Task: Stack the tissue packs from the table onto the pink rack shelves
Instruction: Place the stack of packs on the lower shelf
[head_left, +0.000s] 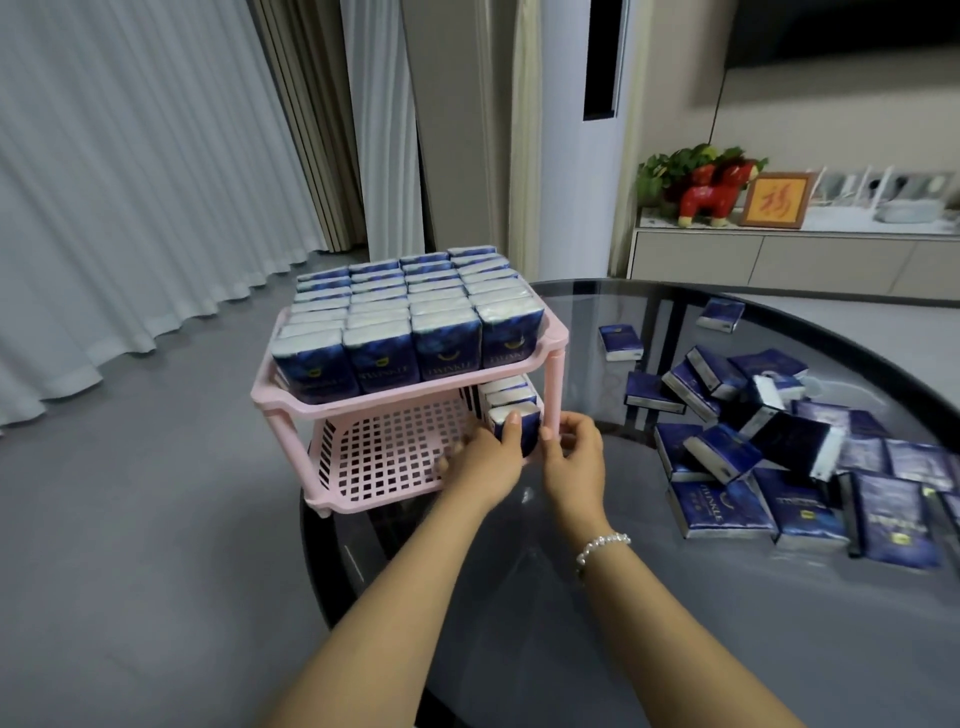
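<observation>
A pink two-tier rack (363, 405) stands at the left edge of the round glass table (649, 597). Its top shelf is packed with upright dark blue tissue packs (410, 322). On the lower shelf (395, 457) a short row of packs (506, 392) stands at the right side. My left hand (488, 457) grips the front pack of that row (524, 423), thumb on its top. My right hand (574, 452) is curled against the rack's front right post beside that pack. A loose pile of tissue packs (779, 447) lies on the table to the right.
Grey floor and pale curtains (130, 208) lie to the left of the table. A low cabinet (779, 260) at the back right carries a red toy animal, a plant and a framed picture. A bead bracelet is on my right wrist.
</observation>
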